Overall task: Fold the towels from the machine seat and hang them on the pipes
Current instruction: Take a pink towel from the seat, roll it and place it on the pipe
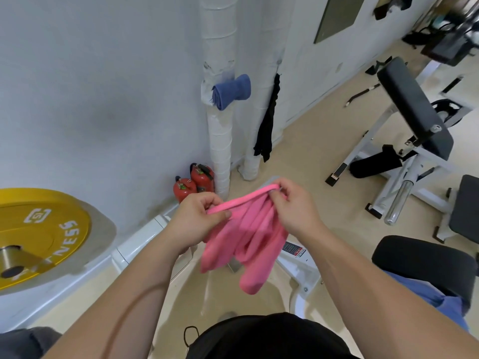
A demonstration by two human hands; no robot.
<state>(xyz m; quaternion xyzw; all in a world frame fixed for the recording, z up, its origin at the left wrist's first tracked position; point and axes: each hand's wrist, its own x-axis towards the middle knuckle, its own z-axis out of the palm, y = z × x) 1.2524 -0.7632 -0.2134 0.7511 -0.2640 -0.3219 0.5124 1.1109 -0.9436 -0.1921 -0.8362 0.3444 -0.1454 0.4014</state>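
Note:
A pink towel (248, 237) hangs bunched in front of me, held up by its top hem. My left hand (193, 220) pinches the hem's left end and my right hand (295, 206) pinches its right end. Ahead, a white wrapped pipe (220, 141) stands against the wall with a folded blue towel (232, 92) lying across a fitting between it and a second wrapped pipe (250, 164). A black cloth (268, 123) hangs beside that second pipe. At the lower right, a blue towel (438, 299) lies on the black machine seat (425, 257), partly hidden by my right forearm.
Two red fire extinguishers (194, 183) stand at the foot of the pipe. A yellow weight plate (39, 237) sits on a bar at the left. A white-framed bench with black pads (412, 110) fills the right side. The white machine frame (298, 263) lies under the towel.

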